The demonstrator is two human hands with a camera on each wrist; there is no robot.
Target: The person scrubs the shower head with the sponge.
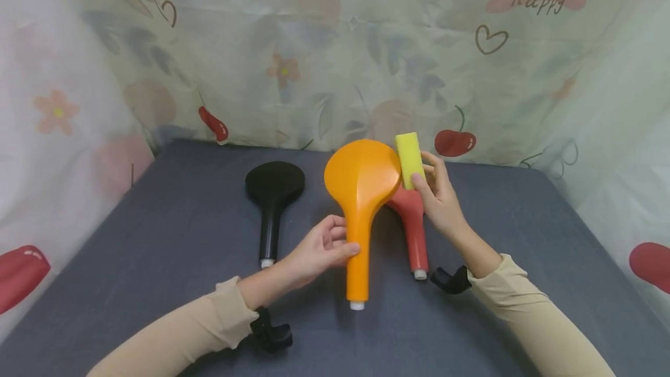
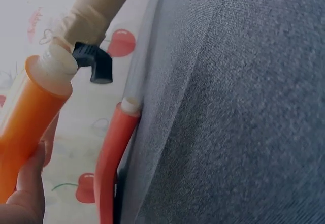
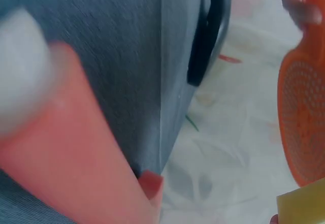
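Note:
My left hand (image 1: 320, 247) grips an orange shower head (image 1: 361, 191) by its handle, thumb across the front, and holds it up above the table. Its smooth back faces the head camera; the spray face with its small holes shows in the right wrist view. Between thumb and fingers, my right hand (image 1: 444, 201) pinches a yellow sponge (image 1: 410, 159), which is right at the right-hand rim of the orange head. A red shower head (image 1: 415, 237) lies on the table behind, its upper part hidden by the orange one and the sponge.
On the left of the dark grey table (image 1: 157, 237) lies a black shower head (image 1: 274, 188), handle towards me. A patterned curtain (image 1: 335, 45) hangs behind the table and at both sides. Black camera mounts (image 1: 272, 333) stick out below both wrists.

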